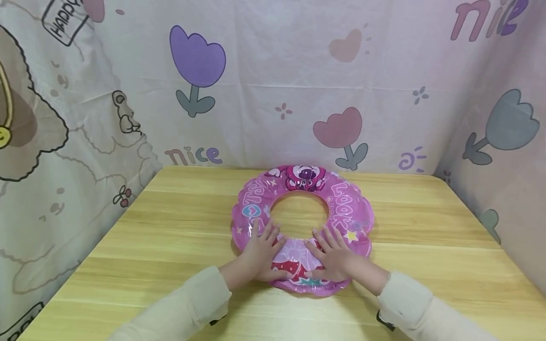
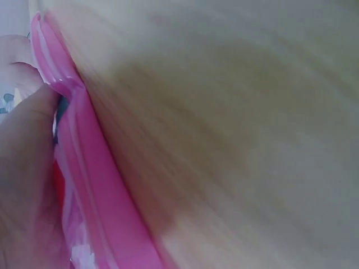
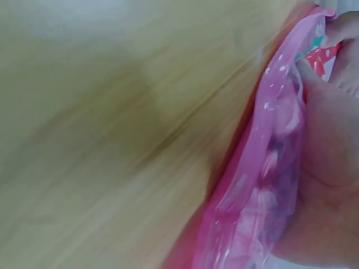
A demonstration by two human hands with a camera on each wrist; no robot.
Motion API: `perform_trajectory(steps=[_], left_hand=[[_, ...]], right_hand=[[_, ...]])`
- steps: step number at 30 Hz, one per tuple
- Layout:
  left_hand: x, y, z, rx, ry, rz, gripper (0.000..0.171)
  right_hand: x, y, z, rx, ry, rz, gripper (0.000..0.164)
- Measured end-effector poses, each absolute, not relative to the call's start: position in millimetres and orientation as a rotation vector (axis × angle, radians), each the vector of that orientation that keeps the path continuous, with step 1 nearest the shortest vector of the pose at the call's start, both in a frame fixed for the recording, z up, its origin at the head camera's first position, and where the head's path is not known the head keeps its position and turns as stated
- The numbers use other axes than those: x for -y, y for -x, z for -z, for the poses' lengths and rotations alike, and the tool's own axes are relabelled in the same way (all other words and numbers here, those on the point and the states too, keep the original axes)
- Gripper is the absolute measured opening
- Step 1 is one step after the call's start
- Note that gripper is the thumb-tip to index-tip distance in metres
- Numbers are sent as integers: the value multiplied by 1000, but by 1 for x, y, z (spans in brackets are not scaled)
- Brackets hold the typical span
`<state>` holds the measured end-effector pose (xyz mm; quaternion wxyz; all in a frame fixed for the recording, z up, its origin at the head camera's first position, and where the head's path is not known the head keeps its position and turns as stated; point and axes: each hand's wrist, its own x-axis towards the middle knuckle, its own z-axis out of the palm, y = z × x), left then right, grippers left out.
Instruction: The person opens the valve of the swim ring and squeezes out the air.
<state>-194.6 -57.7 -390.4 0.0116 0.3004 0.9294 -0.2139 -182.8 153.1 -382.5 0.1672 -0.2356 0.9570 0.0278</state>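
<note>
A pink inflatable swim ring [image 1: 354, 203] with scalloped edges lies on the wooden table [image 1: 170, 237]. Printed on it are a bear face at the far side, white lettering and a red strawberry at the near side. My left hand [image 1: 260, 255] rests on its near left part, fingers spread and pointing away. On the near right part lies my right hand [image 1: 334, 258], its fingers likewise spread. Both thumbs point inward over the strawberry print. In the left wrist view, the ring's pink seam [image 2: 90, 145] bends in beside the hand. The right wrist view shows my palm against the shiny vinyl [image 3: 280, 134].
A cloth backdrop [image 1: 264, 57] printed with tulips, hearts and words hangs behind the table and along both sides. The table's far edge runs just beyond the ring. Dark bands show at both sleeve cuffs [image 1: 209, 289].
</note>
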Motion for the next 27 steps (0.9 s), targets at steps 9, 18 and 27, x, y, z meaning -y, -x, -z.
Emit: perform_trajectory(steps=[9,18,27], left_hand=[[68,199,396,-2929,-1014,298,90],[70,201,390,-2934,-1131,154,86],[77,202,379,-2919,-1264,125,78]], right_hand=[[-169,185,391,-2833,874,100,75],[-186,189,392,-2971,1080,124,71],[-202,188,386,-2996,1044,246,69]])
